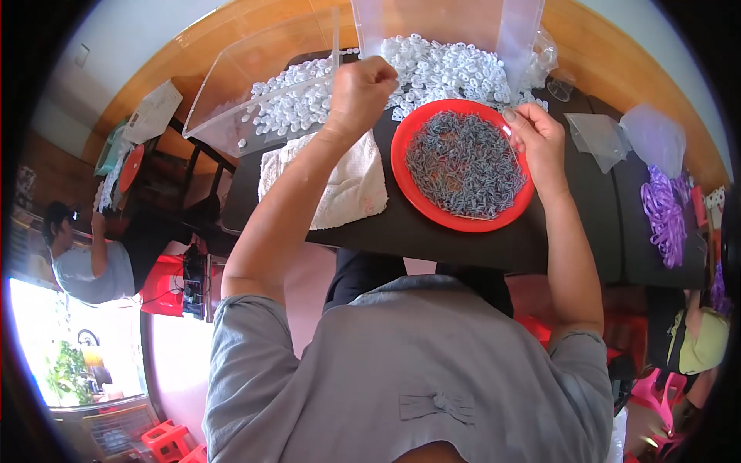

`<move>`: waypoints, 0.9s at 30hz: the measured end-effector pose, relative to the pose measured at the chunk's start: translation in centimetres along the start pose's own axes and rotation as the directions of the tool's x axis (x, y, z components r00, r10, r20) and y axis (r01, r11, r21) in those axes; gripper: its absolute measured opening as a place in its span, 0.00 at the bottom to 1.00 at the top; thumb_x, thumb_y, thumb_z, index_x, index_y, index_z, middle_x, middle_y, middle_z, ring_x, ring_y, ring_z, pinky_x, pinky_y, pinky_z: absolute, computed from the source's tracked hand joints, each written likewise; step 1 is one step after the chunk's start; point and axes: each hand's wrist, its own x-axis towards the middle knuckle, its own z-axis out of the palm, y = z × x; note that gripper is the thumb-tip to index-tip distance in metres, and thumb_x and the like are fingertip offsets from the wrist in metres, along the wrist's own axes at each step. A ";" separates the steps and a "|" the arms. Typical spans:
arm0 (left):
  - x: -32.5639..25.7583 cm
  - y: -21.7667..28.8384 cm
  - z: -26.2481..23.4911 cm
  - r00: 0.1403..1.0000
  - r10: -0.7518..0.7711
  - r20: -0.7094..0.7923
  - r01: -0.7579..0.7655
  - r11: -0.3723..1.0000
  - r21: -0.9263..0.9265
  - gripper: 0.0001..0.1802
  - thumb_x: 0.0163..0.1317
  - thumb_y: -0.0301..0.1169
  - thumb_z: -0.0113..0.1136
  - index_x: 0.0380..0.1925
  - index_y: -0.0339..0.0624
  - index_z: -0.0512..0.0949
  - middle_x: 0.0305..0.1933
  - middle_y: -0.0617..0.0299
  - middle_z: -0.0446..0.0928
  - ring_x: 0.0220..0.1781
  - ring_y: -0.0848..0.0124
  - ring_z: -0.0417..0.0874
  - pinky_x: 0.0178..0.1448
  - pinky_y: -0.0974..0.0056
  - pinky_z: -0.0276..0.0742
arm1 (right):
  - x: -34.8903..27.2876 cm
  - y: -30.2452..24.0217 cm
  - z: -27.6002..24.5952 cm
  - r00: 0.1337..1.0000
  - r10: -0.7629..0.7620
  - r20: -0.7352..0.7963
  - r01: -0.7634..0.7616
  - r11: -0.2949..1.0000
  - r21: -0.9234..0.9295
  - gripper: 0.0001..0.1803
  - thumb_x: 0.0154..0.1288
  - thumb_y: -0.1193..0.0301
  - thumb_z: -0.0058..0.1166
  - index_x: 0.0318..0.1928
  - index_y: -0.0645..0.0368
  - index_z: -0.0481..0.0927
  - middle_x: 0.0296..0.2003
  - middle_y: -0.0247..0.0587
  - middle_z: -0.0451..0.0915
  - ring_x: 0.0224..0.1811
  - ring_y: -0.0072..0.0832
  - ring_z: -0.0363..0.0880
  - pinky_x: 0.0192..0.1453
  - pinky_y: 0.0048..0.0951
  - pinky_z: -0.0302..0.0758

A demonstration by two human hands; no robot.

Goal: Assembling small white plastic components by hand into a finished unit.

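My left hand is raised at the front of the heap of small white plastic pieces, its fingers curled closed. Whatever it may hold is too small to tell. At the upper right rim of a round red plate is my right hand, thumb and fingers pressed together. What they grip there cannot be made out. Many small thin grey-blue pieces cover the plate's middle. A folded whitish cloth lies left of the plate, below my left forearm.
A clear plastic bin lies tipped at the left with more white pieces; another clear bin stands behind the heap. Clear bags and a purple ribbon bundle are on the right of the dark table. Another person sits far left.
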 end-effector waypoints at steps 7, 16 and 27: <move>-0.6 -4.3 2.0 0.858 -0.249 0.449 0.122 0.948 0.293 0.16 0.46 0.35 0.68 0.36 0.40 0.83 0.41 0.47 0.82 0.46 0.52 0.82 0.51 0.55 0.77 | 0.1 0.6 -0.2 0.991 -0.133 0.035 0.137 0.953 -0.271 0.10 0.65 0.69 0.60 0.30 0.62 0.78 0.20 0.25 0.71 0.23 0.10 0.65 0.27 0.17 0.61; -1.9 -5.3 4.3 0.886 -0.241 0.397 0.090 0.928 0.362 0.10 0.54 0.34 0.63 0.33 0.41 0.82 0.33 0.51 0.83 0.37 0.55 0.84 0.44 0.56 0.78 | -0.7 0.6 1.5 0.918 -0.277 0.285 0.391 0.757 -0.523 0.06 0.60 0.74 0.60 0.36 0.61 0.78 0.25 0.33 0.77 0.25 0.19 0.75 0.30 0.23 0.71; -2.5 -5.0 4.1 0.919 -0.183 0.348 0.029 0.914 0.404 0.09 0.55 0.34 0.62 0.32 0.40 0.79 0.32 0.48 0.81 0.38 0.48 0.82 0.44 0.51 0.76 | -1.2 -0.1 1.6 0.784 -0.277 0.556 0.618 0.444 -0.649 0.10 0.53 0.73 0.62 0.38 0.56 0.79 0.32 0.34 0.77 0.39 0.35 0.77 0.46 0.36 0.71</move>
